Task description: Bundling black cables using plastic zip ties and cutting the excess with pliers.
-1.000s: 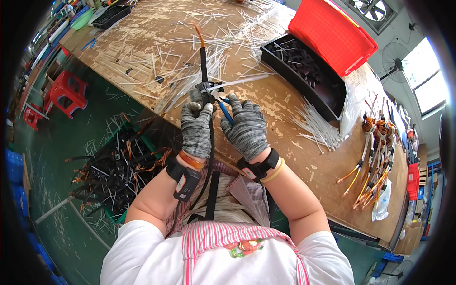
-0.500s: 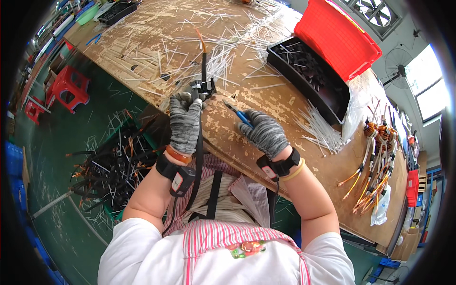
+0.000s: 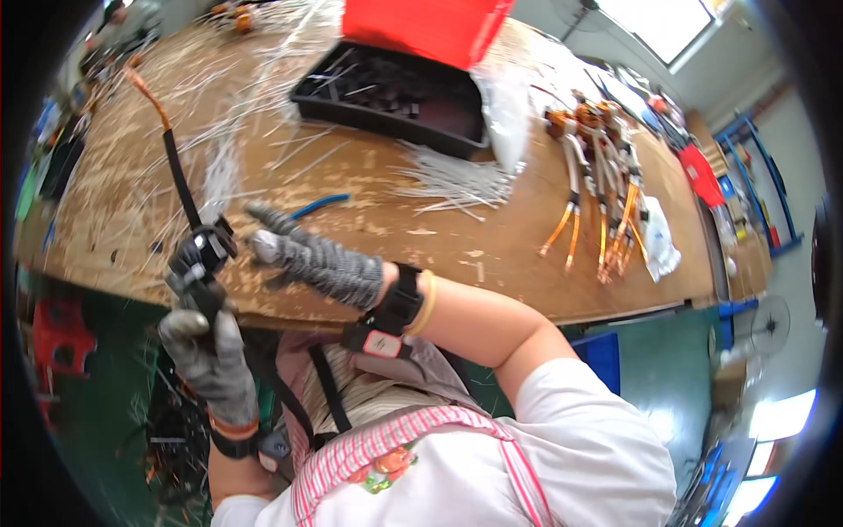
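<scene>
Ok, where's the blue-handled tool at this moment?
In the head view, left of centre: its blue handle shows just beyond the right hand, between that hand and the black tray farther back on the table.

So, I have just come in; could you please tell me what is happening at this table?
A person in grey gloves stands at a worn wooden table. The left hand grips a black cable with a bare copper end and a black fitting on it. The right hand is open close by, a blue curved thing just beyond it. Further back are white strips and a black tray.
</scene>
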Motion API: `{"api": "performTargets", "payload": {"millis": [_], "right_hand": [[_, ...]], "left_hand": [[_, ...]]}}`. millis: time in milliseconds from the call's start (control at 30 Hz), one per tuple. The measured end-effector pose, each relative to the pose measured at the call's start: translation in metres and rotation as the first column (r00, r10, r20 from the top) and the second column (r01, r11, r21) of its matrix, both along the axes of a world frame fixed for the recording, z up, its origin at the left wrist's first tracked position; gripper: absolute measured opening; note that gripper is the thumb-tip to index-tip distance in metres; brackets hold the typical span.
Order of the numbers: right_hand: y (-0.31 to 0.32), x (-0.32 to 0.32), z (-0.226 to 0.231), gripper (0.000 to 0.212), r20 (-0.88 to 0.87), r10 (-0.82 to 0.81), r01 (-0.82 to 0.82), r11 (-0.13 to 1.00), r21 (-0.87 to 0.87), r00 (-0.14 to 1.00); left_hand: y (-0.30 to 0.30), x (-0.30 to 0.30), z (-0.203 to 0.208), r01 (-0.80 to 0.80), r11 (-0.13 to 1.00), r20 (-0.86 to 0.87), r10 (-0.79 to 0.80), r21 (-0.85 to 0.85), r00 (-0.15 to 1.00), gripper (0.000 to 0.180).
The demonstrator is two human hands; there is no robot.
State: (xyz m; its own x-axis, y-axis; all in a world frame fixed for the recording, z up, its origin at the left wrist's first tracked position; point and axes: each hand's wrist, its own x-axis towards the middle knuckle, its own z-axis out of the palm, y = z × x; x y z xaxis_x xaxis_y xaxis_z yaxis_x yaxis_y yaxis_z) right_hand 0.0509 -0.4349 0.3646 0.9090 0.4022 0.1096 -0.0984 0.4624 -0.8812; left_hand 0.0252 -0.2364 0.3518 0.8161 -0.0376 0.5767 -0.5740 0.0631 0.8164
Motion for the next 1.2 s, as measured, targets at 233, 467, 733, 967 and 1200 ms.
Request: {"api": "performTargets", "payload": {"millis": [233, 467, 733, 967, 1200], "right_hand": [[-0.005, -0.029, 0.01, 0.081, -0.104, -0.074, 0.11, 0.91, 0.4, 0.992], [-0.014, -0.064, 0.021, 0.065, -0.146, -0.118, 0.165, 0.916, 0.366, 0.982], [-0.031, -0.094, 0.029, 0.067, 0.024, -0.255, 0.254, 0.967, 0.035, 0.967], [-0.057, -0.092, -0.009, 0.043, -0.085, -0.326, 0.316, 0.942, -0.116, 0.942], [-0.06, -0.08, -0.051, 0.039, -0.079, -0.351, 0.313, 0.899, -0.307, 0.933]], "left_hand": [[0.0, -0.026, 0.016, 0.257, 0.905, -0.065, -0.25, 0.338, 0.966, 0.027], [-0.034, -0.012, 0.042, 0.085, 0.808, 0.265, -0.288, 0.583, 0.92, 0.06], [-0.031, -0.001, 0.043, 0.192, 0.95, -0.165, -0.153, 0.248, 0.974, 0.041], [-0.025, 0.028, 0.014, -0.177, 0.925, 0.181, 0.121, 0.336, 0.976, 0.021], [-0.012, 0.069, -0.057, 0.231, 0.824, -0.3, -0.428, -0.518, 0.853, 0.03]]}}
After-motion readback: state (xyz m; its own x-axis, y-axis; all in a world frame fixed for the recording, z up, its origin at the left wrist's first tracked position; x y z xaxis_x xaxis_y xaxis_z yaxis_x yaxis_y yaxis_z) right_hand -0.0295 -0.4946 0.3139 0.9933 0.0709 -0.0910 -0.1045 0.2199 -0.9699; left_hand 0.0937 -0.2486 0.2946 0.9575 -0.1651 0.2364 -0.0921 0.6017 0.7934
